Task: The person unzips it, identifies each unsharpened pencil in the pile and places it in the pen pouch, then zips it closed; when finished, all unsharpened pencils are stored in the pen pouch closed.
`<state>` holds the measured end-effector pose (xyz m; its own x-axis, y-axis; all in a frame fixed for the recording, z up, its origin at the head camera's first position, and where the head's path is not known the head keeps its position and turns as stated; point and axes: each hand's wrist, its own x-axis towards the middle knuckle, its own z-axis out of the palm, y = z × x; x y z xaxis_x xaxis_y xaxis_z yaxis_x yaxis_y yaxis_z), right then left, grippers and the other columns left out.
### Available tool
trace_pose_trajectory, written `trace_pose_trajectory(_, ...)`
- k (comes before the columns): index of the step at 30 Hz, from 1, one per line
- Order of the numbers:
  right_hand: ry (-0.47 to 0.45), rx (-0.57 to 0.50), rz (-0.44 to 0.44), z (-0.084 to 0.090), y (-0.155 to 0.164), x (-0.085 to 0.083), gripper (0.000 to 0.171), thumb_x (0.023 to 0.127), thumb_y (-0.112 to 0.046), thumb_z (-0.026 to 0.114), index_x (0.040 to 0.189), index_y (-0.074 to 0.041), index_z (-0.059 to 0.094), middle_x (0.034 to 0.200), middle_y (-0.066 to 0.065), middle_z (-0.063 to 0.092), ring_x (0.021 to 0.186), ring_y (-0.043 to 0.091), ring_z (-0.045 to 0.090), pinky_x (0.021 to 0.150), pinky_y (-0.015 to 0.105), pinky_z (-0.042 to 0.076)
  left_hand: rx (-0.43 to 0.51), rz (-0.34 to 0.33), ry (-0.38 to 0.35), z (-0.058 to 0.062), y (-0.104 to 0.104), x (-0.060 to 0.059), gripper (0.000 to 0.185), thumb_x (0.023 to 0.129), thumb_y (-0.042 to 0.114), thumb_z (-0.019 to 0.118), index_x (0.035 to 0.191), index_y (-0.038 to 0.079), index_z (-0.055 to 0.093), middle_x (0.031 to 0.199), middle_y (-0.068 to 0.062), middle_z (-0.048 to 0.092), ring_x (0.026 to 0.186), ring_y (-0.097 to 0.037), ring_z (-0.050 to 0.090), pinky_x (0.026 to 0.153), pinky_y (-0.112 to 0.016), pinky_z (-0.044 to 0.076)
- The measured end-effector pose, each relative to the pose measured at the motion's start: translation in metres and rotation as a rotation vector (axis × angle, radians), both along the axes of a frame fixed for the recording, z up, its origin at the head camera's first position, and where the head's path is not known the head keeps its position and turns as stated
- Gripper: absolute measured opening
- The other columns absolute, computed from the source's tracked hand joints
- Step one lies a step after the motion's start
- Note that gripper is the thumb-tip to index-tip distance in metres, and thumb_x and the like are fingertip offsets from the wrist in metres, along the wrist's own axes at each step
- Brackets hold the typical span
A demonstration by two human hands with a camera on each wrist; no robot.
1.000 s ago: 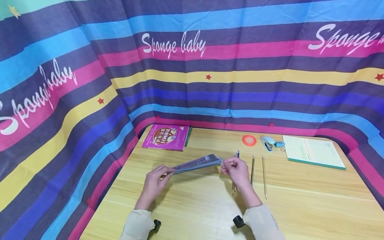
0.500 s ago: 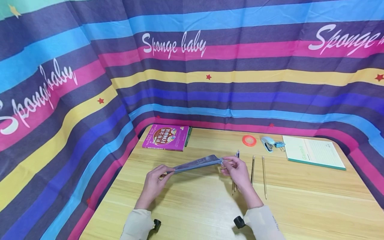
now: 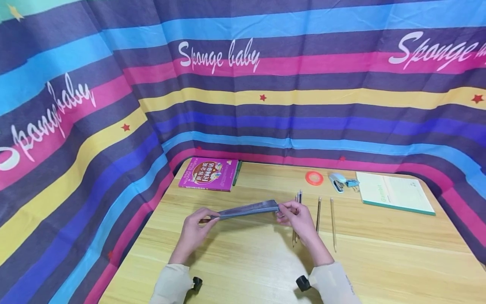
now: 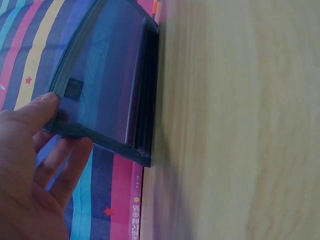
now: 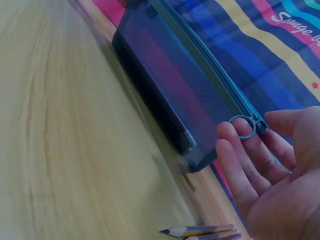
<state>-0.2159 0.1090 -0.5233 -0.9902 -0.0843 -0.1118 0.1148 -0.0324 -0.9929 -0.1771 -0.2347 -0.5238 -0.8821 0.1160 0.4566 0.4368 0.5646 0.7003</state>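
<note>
A translucent dark-blue zip pencil pouch [image 3: 247, 209] stretches between both hands over the wooden table, its zip side toward the person. My left hand [image 3: 191, 232] pinches its left corner; in the left wrist view the thumb [image 4: 42, 107] lies at the zip's end, other fingers below. At the other end my right hand [image 3: 301, 221] holds the pouch by its zip end. A round zip pull [image 5: 243, 127] shows against those fingers in the right wrist view. Through the clear wall, a long dark pencil-like stick [image 5: 167, 115] lies along the pouch's bottom.
Several pencils [image 3: 294, 238] lie by the right hand, with a dark pencil [image 3: 318, 215] and a pale pencil [image 3: 333, 223] farther right. Behind are a purple book [image 3: 224, 179], green pen [image 3: 237, 173], red tape roll [image 3: 308, 178], blue stapler [image 3: 336, 182], blue binder clip [image 3: 352, 183] and notepad [image 3: 398, 192].
The pouch's right end has dropped slightly with the right hand, and the pouch looks flatter. The left hand keeps its grip in about the same place.
</note>
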Motion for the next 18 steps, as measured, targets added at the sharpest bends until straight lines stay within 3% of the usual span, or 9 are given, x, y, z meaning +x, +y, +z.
trace_pose_trajectory(6,0.005,0.031,-0.016,0.001,0.001,0.008,0.020,0.099,-0.007,0.067,0.114,0.005,0.068,0.093,0.019,0.075,0.078,0.027,0.076,0.082,0.047,0.065,0.145,0.013,-0.120,0.000,-0.001,-0.002,0.016,0.089,0.013,0.081,0.103,0.021,0.077,0.105,0.002,0.074,0.101,-0.021,0.070,0.087,-0.028,0.063)
trace_pose_trajectory(13,-0.028,0.045,-0.006,0.007,-0.001,0.022,0.027,0.099,-0.005,0.065,0.124,0.005,0.064,0.095,0.023,0.074,0.078,0.033,0.075,0.078,0.047,0.066,0.250,0.048,-0.191,-0.002,-0.003,-0.003,0.013,0.090,0.018,0.082,0.101,0.018,0.077,0.105,-0.002,0.074,0.100,-0.010,0.069,0.088,-0.026,0.062)
trace_pose_trajectory(18,-0.060,0.050,0.010,0.007,-0.001,0.029,0.039,0.097,-0.005,0.067,0.135,0.001,0.059,0.097,0.021,0.075,0.071,0.029,0.072,0.070,0.041,0.065,0.291,0.038,-0.248,-0.003,-0.006,-0.004,0.015,0.093,0.016,0.078,0.107,0.013,0.076,0.113,-0.006,0.073,0.106,-0.008,0.068,0.090,-0.025,0.061)
